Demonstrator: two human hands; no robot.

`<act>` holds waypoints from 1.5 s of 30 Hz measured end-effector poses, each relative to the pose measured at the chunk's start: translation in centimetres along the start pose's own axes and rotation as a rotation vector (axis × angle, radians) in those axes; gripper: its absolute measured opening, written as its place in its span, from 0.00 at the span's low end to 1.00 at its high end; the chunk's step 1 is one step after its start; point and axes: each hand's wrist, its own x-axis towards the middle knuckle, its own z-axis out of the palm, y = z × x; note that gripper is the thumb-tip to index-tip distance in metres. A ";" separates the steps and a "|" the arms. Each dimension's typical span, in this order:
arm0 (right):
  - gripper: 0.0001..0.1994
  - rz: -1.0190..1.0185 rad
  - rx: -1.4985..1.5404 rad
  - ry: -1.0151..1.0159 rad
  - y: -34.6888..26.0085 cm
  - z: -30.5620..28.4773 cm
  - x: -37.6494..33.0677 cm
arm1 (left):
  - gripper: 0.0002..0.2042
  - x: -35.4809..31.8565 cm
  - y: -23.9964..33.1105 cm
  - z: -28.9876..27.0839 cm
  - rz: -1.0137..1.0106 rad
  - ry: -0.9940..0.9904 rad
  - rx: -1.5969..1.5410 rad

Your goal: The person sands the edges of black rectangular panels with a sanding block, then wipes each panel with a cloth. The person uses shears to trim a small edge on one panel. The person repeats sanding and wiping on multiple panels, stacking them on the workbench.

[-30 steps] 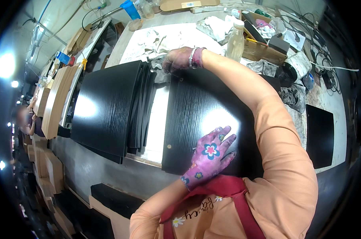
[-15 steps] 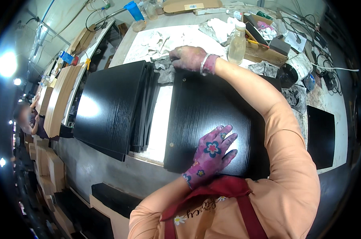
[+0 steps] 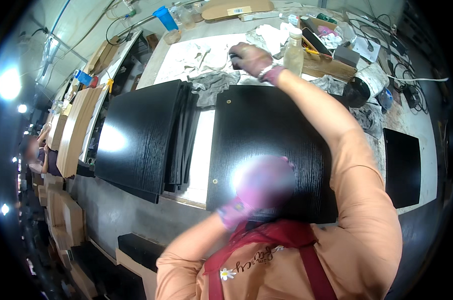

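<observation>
A black wood-grain panel (image 3: pixel 271 130) lies flat on the worktable before me, with two small round fittings near its left edge. Over its near part is my left hand (image 3: pixel 266 182) in a purple patterned glove, smeared by motion so that its fingers cannot be read. My right hand (image 3: pixel 254 60), in a stained purple glove, is beyond the panel's far edge. Its fingers are curled around something small and dark that I cannot make out. Close to it lie a crumpled grey cloth (image 3: pixel 211 86) and a clear bottle (image 3: pixel 294 52) of pale liquid.
A stack of black panels (image 3: pixel 136 135) stands left of the panel. Another black panel (image 3: pixel 402 167) lies at the right. Behind are white cloths (image 3: pixel 199 55), a cardboard box of odds and ends (image 3: pixel 331 67), a blue cup (image 3: pixel 165 18) and cables (image 3: pixel 411 82). A person (image 3: pixel 39 150) works far left.
My right hand has lifted off the grey cloth and moved a little away and to the right. The left hand, spread on the panel before, is now in quick motion.
</observation>
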 end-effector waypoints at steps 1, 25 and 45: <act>0.12 0.125 0.216 -0.057 -0.1 -1.9 -1.1 | 0.23 1.8 0.2 -3.0 -0.004 -0.074 0.046; 0.15 0.923 1.240 1.269 -15.9 -12.9 -45.1 | 0.19 18.3 -26.2 -13.3 -0.538 -0.517 -0.008; 0.13 0.662 1.066 1.106 -17.8 -10.0 -43.2 | 0.25 18.3 -24.7 -13.4 -0.855 -0.084 -0.697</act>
